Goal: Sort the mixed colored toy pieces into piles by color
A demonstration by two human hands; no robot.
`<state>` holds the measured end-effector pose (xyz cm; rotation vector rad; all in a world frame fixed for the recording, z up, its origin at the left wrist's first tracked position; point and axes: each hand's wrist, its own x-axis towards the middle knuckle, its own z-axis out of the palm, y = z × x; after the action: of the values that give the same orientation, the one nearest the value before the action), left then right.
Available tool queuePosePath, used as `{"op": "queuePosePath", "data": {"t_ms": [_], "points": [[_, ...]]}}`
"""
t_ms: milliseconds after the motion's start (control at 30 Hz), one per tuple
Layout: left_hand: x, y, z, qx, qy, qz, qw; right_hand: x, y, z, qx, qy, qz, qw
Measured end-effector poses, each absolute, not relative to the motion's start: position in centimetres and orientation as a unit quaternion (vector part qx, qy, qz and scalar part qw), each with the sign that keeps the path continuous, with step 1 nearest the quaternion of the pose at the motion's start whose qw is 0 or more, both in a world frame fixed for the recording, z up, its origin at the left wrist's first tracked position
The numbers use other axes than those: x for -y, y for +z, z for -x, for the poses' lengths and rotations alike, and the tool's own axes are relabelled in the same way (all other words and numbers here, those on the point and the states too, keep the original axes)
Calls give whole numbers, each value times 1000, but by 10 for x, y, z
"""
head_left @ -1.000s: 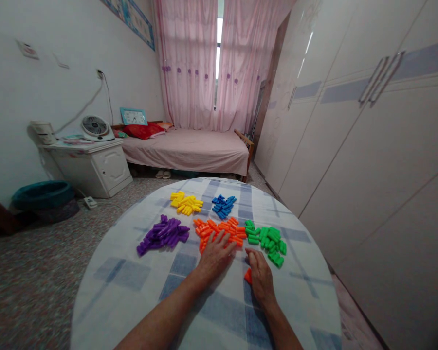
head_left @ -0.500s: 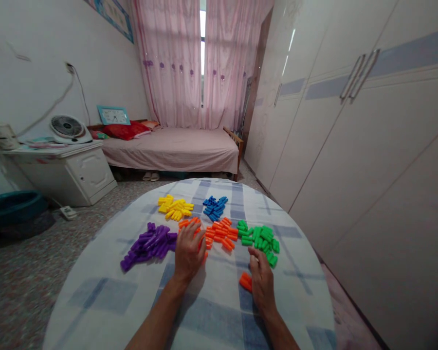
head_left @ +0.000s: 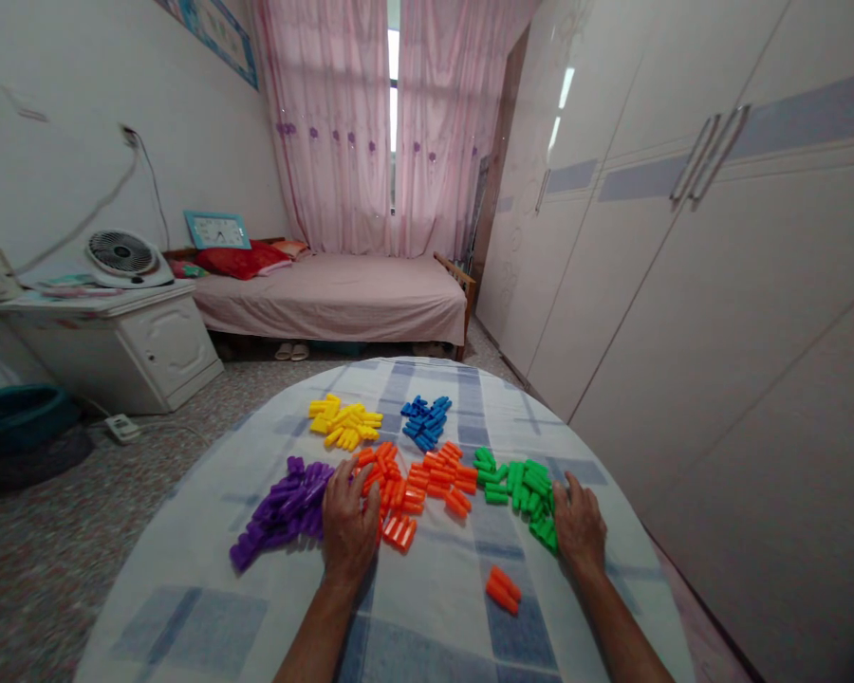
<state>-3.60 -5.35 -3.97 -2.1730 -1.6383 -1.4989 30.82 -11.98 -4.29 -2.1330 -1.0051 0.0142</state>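
Observation:
Small plastic toy blocks made of ridged rods lie sorted by colour on the table. My left hand [head_left: 349, 524] rests between the purple blocks [head_left: 285, 510] and the orange blocks [head_left: 399, 489], its fingers loosely bent and apart, touching the orange heap's left edge. At the right side of the green blocks [head_left: 530, 486], my right hand [head_left: 579, 524] lies with its fingers spread against the heap. I see nothing gripped in either hand. One orange block [head_left: 504, 590] sits by itself nearer to me. Farther back are the yellow blocks [head_left: 345, 422] and the blue blocks [head_left: 427, 422].
A checked cloth covers the round table [head_left: 427, 626]. Beyond it stands a bed [head_left: 342, 294] before pink curtains [head_left: 334, 123]. A white cabinet [head_left: 163, 351] with a fan [head_left: 124, 256] is on the left, a tall wardrobe [head_left: 612, 285] on the right.
My right hand has moved right and outward, away from the single orange block to the green heap's right side. My left hand has drawn back slightly left, uncovering more orange blocks.

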Motion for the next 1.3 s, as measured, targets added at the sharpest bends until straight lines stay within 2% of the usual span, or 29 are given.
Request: {"op": "queuePosePath", "data": {"t_ms": [67,167,567,767,967,1133,1300], "points": [[51,-42,35,550,-465,694,16,110,-46,-305,420,10,830,366],[48,-47,34,567,-440,696,-10,96,-48,-294,459,34,799,388],[46,-44,32,536,-429,721,-97,40,-41,-233,368,219,650,628],[46,-46,32,536,-420,722,-120,22,-26,-179,353,337,574,658],[47,-43,33,530,-436,715,-136,27,2,-130,475,373,532,594],[47,-42,32,537,-439,706,-142,81,18,-150,600,220,578,508],[46,-44,32,541,-440,705,-132,170,1,-206,626,116,701,321]]}}
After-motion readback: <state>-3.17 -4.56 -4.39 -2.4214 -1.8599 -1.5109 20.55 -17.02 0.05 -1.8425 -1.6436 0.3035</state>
